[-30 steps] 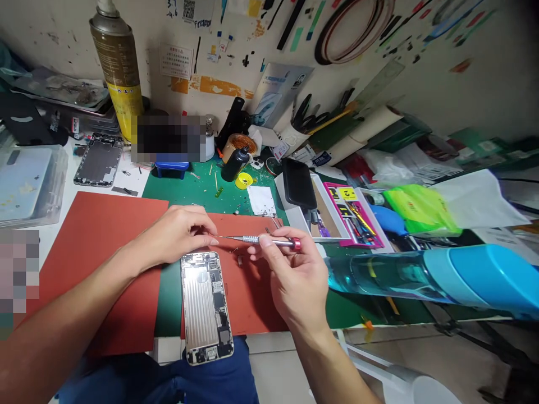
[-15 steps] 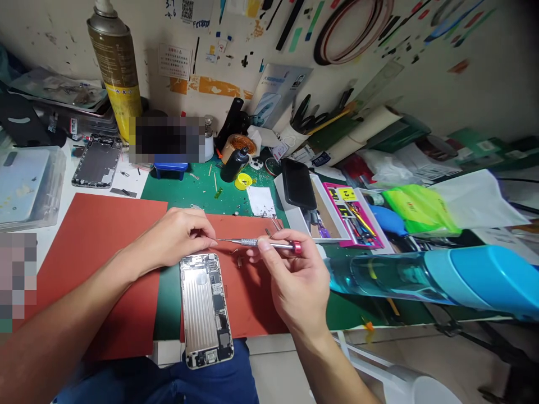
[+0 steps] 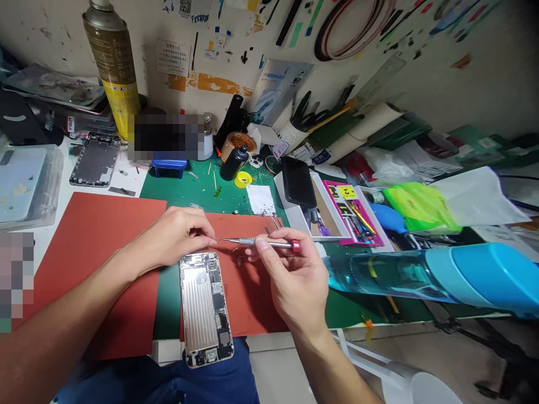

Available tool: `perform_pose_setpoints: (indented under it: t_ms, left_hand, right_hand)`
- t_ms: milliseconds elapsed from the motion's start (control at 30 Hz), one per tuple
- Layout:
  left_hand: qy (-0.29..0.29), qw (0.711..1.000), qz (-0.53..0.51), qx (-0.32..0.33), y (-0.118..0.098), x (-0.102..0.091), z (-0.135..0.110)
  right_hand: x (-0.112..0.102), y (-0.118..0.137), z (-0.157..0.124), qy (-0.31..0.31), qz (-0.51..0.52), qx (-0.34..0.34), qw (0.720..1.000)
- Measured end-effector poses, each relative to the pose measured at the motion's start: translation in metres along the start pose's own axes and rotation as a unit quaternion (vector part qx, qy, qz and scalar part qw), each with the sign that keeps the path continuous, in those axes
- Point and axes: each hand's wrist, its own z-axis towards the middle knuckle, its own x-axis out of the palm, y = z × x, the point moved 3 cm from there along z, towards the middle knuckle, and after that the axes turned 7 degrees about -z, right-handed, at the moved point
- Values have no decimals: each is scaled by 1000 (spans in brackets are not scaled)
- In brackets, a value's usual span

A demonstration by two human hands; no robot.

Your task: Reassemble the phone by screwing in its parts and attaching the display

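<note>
Between the thumb and fingers of my right hand lies a slim precision screwdriver with a red end cap, held almost level and pointing left. Its thin tip meets the pinched fingertips of my left hand; whatever small piece may be between them is too small to make out. Just below the left hand, an opened phone housing with bare metal back and exposed parts lies over the near edge of the table. A few tiny parts rest on the red mat under the screwdriver.
A blue-capped water bottle lies to the right of my right hand. Behind it are a pink tray of tools and a black phone on a white box. At the left back stand a spray can and another phone shell.
The view has shifted very slightly. Both hands, the screwdriver and the phone housing keep essentially the same places.
</note>
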Motion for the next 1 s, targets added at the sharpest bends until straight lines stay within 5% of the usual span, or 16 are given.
perform_pose_setpoints:
  t_ms: [533,767,1000]
  left_hand:
    - [41,999,23,-16,3,-2,0]
    - [71,996,44,-9,7,0,-3]
    - [68,994,83,-26,13,2,-3]
  right_hand:
    - [-10,15,1,17,-97,-69,993]
    - [-20,27,0,125,-292,-261,912]
    - [-12,34,1,169,-299,-293,892]
